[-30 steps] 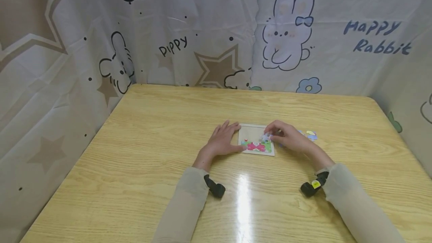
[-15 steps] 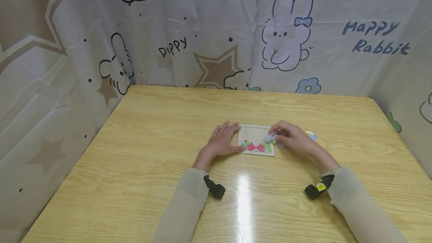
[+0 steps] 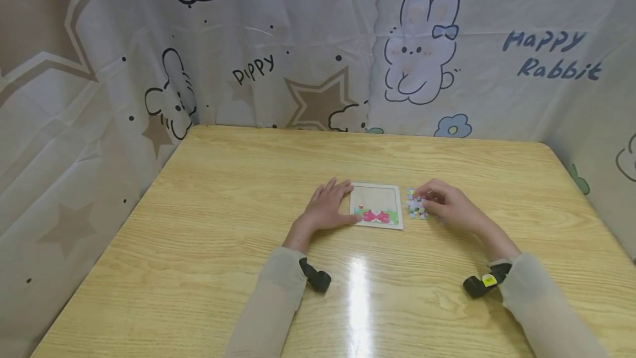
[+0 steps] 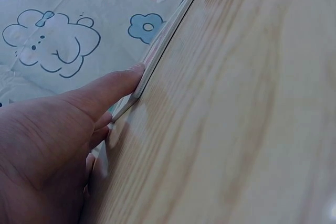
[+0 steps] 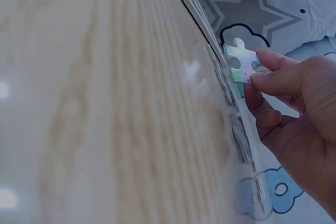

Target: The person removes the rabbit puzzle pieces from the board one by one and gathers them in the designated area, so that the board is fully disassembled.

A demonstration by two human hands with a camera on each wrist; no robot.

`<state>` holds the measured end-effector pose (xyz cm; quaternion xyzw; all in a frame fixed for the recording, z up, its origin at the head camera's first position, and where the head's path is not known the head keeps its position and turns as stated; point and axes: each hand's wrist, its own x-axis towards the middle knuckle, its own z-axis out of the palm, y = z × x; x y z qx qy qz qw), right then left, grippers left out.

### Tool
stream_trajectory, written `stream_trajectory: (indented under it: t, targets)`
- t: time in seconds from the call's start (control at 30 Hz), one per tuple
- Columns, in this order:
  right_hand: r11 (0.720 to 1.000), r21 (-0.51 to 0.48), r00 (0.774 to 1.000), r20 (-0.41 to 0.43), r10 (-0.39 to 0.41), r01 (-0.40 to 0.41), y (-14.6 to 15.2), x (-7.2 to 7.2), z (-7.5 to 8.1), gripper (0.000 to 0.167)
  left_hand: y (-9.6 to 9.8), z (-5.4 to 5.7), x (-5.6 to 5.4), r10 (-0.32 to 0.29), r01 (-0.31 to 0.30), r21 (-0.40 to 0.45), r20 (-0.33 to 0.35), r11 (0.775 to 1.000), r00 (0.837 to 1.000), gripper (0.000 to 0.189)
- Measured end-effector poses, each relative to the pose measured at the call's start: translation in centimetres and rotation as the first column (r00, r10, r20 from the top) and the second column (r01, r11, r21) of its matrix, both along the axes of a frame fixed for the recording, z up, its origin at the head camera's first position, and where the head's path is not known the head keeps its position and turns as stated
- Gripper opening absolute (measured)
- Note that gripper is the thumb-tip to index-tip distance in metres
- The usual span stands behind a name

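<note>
A square jigsaw tray (image 3: 375, 198) lies mid-table, with pieces along its near edge making a strip of pink figures on green. My left hand (image 3: 328, 206) rests at its left side, fingers spread; in the left wrist view the thumb (image 4: 118, 85) touches the tray's edge. To the right of the tray, my right hand (image 3: 451, 207) pinches a pale jigsaw piece (image 5: 241, 65) between thumb and fingers, held up over the table. Loose jigsaw pieces (image 3: 411, 193) lie beneath and beside that hand, which partly hides them.
The wood-grain table (image 3: 223, 203) spreads around the tray on all sides. A printed cloth (image 3: 318, 43) hangs behind it and along both sides. Each wrist wears a black strap with a small camera (image 3: 318, 280).
My right hand has moved right with the jigsaw piece, from above the tray to over the loose pieces. The left hand and the tray have stayed in place.
</note>
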<state>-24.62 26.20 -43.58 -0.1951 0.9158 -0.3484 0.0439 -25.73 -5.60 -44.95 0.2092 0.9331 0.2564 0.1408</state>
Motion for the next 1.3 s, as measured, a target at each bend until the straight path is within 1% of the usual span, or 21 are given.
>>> stream_trajectory:
  t: [0.23,0.4,0.77,0.93,1.03,1.3]
  targets:
    - [1.000,-0.007,0.998,-0.067,-0.014,0.014,1.3,0.7,0.2,0.020,0.1,0.1,0.0,-0.002,0.002,-0.002,-0.007,1.000,1.000,0.083]
    - [0.999,-0.019,0.996,-0.088,-0.032,0.030,2.2,1.3,0.4,0.020,0.1,0.2,0.0,-0.003,0.003,-0.004,-0.002,1.000,1.000,0.083]
    - [0.996,0.015,0.991,-0.098,-0.089,0.091,4.6,2.1,0.5,0.021,0.1,0.4,0.0,0.001,-0.001,-0.002,-0.002,1.000,1.000,0.082]
    - [0.996,-0.002,0.990,-0.109,-0.087,0.088,5.6,2.5,0.3,0.020,0.0,0.3,0.1,-0.002,0.002,-0.007,-0.004,1.000,1.000,0.082]
    - [0.996,-0.013,0.991,-0.102,-0.087,0.086,6.0,2.6,0.3,0.021,0.0,0.3,0.1,-0.003,0.003,-0.006,-0.004,1.000,1.000,0.082]
    - [0.995,0.021,0.990,-0.100,-0.097,0.099,7.0,2.9,0.2,0.020,0.1,0.2,0.1,-0.002,0.002,-0.003,-0.005,1.000,1.000,0.081]
